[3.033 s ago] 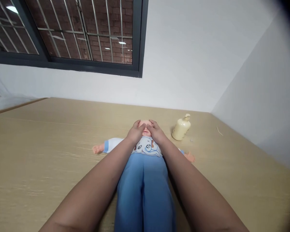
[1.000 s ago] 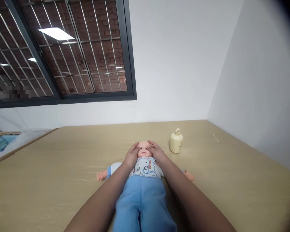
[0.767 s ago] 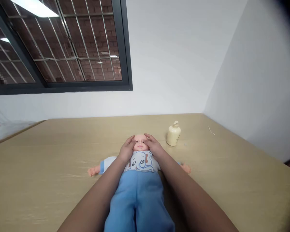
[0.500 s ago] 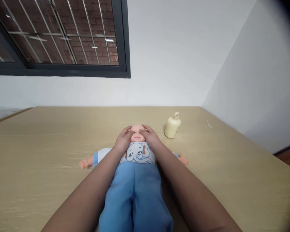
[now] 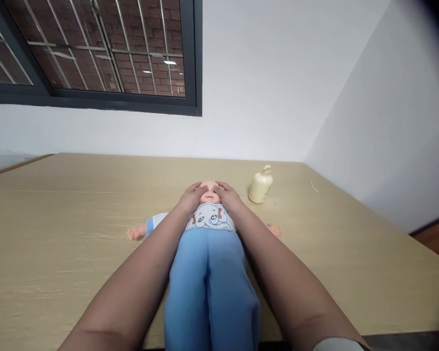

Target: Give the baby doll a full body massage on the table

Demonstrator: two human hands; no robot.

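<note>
A baby doll (image 5: 208,219) lies on its back on the table, its head away from me and its blue trouser legs towards me. Its white top shows an elephant face. My left hand (image 5: 190,197) cups the left side of the doll's head, and my right hand (image 5: 229,195) cups the right side. Both thumbs rest on the doll's face over its eyes, with the nose and mouth showing between and below them. The fingers curve around the sides of the head. My forearms pass over the doll's outstretched arms and partly hide them.
A cream pump bottle (image 5: 261,185) stands on the wooden table (image 5: 332,234) to the right of the doll's head. Farther right lies a thin white strip (image 5: 314,186). Walls and a barred window (image 5: 131,48) border the table's far side.
My thumbs have shifted on the doll's face; an eye that showed beside my left thumb is now covered. The view has moved slightly, and the doll and bottle appear higher.
</note>
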